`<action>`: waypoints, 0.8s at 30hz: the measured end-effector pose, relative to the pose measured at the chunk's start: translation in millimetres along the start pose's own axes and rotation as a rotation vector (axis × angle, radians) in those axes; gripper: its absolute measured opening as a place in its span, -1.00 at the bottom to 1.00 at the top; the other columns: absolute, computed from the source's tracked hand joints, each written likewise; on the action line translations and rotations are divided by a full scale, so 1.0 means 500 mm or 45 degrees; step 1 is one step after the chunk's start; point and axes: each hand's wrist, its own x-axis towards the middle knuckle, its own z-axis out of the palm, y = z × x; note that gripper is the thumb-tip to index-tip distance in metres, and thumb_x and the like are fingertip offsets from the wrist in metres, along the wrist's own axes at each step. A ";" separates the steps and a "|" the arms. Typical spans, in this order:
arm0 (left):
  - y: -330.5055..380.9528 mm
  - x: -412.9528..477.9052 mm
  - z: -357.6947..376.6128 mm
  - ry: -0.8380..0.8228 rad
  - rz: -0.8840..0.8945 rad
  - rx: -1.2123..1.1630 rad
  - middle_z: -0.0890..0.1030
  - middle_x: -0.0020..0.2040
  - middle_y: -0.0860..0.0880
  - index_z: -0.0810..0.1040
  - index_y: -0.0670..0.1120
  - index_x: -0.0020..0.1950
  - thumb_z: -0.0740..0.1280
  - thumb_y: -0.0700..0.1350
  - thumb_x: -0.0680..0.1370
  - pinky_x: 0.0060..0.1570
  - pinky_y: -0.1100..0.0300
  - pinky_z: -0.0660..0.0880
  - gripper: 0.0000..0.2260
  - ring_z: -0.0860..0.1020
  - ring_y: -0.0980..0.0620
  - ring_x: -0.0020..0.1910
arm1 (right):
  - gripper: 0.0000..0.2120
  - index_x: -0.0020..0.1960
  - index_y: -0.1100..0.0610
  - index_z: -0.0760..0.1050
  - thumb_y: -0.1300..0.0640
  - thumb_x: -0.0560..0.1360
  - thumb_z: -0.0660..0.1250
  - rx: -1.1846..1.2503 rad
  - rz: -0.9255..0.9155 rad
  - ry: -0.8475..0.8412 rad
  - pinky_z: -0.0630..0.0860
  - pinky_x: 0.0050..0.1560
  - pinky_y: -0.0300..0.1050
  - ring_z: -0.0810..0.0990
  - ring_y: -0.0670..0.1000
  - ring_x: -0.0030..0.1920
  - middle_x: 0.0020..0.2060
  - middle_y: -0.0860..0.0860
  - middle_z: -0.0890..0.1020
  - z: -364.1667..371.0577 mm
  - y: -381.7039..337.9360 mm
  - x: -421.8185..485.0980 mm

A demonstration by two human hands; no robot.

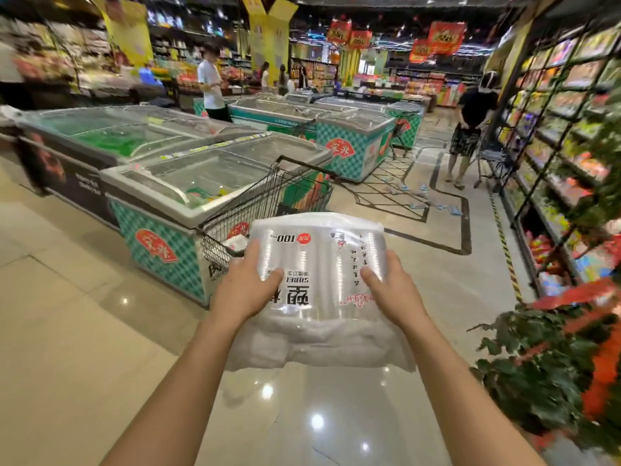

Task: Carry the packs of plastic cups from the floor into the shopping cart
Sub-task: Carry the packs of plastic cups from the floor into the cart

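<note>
Head view. I see the left hand (245,287) and right hand (393,290) each clasping a side edge of the pack of plastic cups (319,260), thumbs on top. The pack is held above the floor (84,331), print upside down to me, at the near end of the shopping cart (268,190). The cart stands just beside a chest freezer (161,200).

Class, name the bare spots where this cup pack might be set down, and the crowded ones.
Bare: floor left of the held cup pack, bordered by the freezer; apparently the shopping cart beyond its white pack. Crowded: right side, by the plant and shelves.
</note>
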 end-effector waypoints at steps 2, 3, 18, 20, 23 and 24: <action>-0.007 0.087 -0.002 0.004 -0.046 0.000 0.37 0.39 -0.21 0.01 0.11 0.56 0.23 0.20 0.55 0.17 -0.04 0.40 -0.34 0.43 -0.22 0.31 | -0.24 0.44 -0.04 0.22 -0.37 0.33 0.12 0.003 -0.012 -0.015 0.47 0.20 0.13 0.53 0.18 0.18 0.22 0.05 0.55 0.032 -0.011 0.100; -0.010 0.128 -0.002 0.009 -0.062 -0.002 0.35 0.41 -0.21 0.00 0.12 0.57 0.23 0.19 0.56 0.19 -0.03 0.39 -0.34 0.43 -0.22 0.32 | -0.25 0.44 -0.04 0.22 -0.36 0.35 0.14 0.007 -0.019 -0.021 0.47 0.20 0.12 0.53 0.18 0.19 0.24 0.04 0.55 0.046 -0.019 0.147; -0.102 0.705 0.193 0.018 -0.287 0.020 0.27 0.48 -0.21 -0.05 0.11 0.59 0.23 0.19 0.56 0.23 0.05 0.36 -0.31 0.40 -0.19 0.36 | -0.32 0.55 0.02 0.12 -0.17 0.54 0.27 0.089 -0.106 -0.226 0.31 0.38 0.05 0.34 0.13 0.43 0.45 0.01 0.38 0.288 0.076 0.822; -0.096 0.791 0.231 0.053 -0.328 0.019 0.30 0.45 -0.19 -0.03 0.13 0.57 0.23 0.16 0.57 0.19 0.04 0.37 -0.34 0.43 -0.21 0.33 | -0.31 0.57 0.02 0.06 -0.14 0.56 0.26 0.083 -0.128 -0.268 0.23 0.40 0.01 0.26 0.10 0.48 0.49 0.01 0.30 0.313 0.094 0.928; -0.096 0.907 0.277 0.094 -0.409 -0.034 0.32 0.45 -0.15 -0.04 0.13 0.57 0.23 0.15 0.57 0.22 0.03 0.36 -0.33 0.38 -0.16 0.37 | -0.31 0.58 0.03 0.04 -0.11 0.57 0.26 0.058 -0.174 -0.346 0.21 0.40 -0.03 0.23 0.08 0.50 0.51 0.01 0.27 0.341 0.102 1.083; -0.099 0.943 0.290 0.107 -0.427 -0.058 0.33 0.45 -0.14 -0.03 0.12 0.57 0.24 0.15 0.56 0.23 0.04 0.35 -0.33 0.36 -0.13 0.38 | -0.32 0.58 0.03 0.06 -0.11 0.58 0.26 0.054 -0.209 -0.380 0.21 0.40 -0.04 0.24 0.07 0.49 0.51 -0.01 0.27 0.349 0.102 1.131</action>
